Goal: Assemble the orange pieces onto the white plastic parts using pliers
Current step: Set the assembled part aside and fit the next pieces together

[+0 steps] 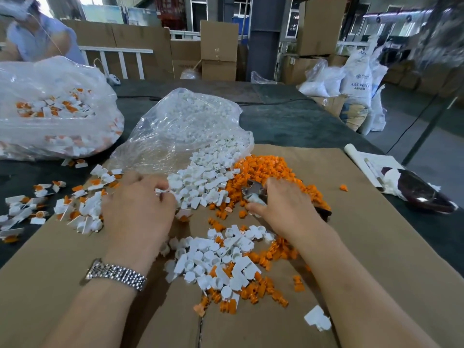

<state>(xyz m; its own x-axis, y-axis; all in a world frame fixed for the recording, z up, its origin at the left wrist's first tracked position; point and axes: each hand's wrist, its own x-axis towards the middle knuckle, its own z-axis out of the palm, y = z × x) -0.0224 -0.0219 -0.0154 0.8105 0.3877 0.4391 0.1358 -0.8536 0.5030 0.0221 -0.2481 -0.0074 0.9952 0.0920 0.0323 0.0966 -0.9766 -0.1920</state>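
Observation:
My right hand [281,204] grips metal pliers [253,193] whose jaws point left at the edge of a heap of orange pieces [266,169]. My left hand [138,204], with a metal watch at the wrist, reaches with curled fingers into a heap of white plastic parts [200,179] and pinches a small white part at its fingertips. A mixed pile of white and orange parts [226,262] lies between my forearms. Assembled white-and-orange pieces [80,207] are scattered to the left.
Brown cardboard [364,247] covers the dark table. A clear bag of white parts [183,129] lies open behind the heaps. Another bag with assembled pieces [50,106] sits far left. A person [37,33] stands at back left. Paper and a dark object [414,189] lie right.

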